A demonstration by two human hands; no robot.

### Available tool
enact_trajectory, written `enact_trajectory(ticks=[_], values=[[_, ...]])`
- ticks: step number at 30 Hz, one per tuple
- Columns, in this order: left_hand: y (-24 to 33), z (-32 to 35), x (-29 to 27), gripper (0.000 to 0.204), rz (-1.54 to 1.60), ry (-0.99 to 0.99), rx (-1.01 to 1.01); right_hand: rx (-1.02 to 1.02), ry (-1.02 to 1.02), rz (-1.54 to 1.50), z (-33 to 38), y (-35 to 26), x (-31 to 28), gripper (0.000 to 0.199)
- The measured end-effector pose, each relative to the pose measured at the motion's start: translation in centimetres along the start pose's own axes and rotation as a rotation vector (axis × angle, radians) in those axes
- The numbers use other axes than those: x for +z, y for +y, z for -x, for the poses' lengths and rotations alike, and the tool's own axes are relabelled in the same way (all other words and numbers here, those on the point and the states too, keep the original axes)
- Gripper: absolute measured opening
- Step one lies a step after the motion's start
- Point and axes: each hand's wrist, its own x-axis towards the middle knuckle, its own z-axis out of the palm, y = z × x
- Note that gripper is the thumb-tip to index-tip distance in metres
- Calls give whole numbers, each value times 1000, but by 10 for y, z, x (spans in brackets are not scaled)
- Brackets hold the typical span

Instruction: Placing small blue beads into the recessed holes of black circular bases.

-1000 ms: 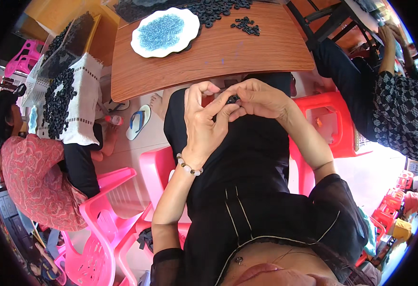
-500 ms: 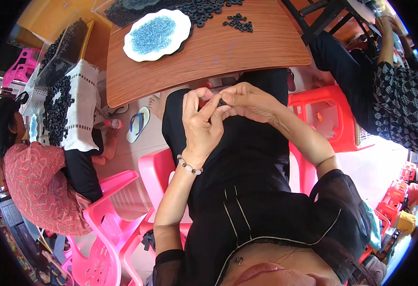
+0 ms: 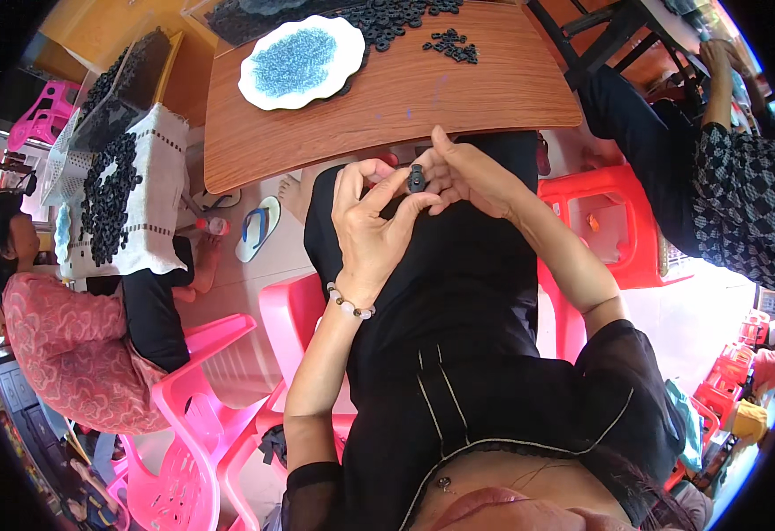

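Over my lap, the thumb and forefinger of my left hand (image 3: 372, 227) pinch a small black cord lock (image 3: 417, 180). It stands upright between the fingertips, with a narrower knob at its top. My right hand (image 3: 480, 180) is spread beside it, thumb raised and fingers apart. Those fingers are close behind the piece, and I cannot tell whether they touch it. On the table ahead lies a white scalloped plate (image 3: 349, 55) heaped with small bluish metallic pieces (image 3: 295, 62), too fine to make out singly. Black ring-like parts (image 3: 387, 25) and a small cluster of smaller black parts (image 3: 451, 46) lie beyond it.
The brown wooden table (image 3: 317, 133) has its near edge just beyond my hands. Left, a person in a patterned red top (image 3: 73, 354) sits by a cloth-covered surface (image 3: 153, 177) bearing black parts. Pink chairs (image 3: 197, 407) and a red stool (image 3: 595, 221) flank me. Another person (image 3: 741, 203) sits right.
My right hand has let go of the cord lock and opened, its thumb lifting away. My left hand keeps its pinch, and the piece now shows plainly. The seated person at left has shifted.
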Motion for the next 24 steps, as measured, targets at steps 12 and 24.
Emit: enact_trajectory(ticks=[12, 24], values=[[-9, 4, 6, 37, -16, 36, 3, -407, 58, 312, 11, -6, 10, 38], [-21, 4, 9, 12, 75, 3, -121, -647, 198, 737, 5, -76, -5, 17]])
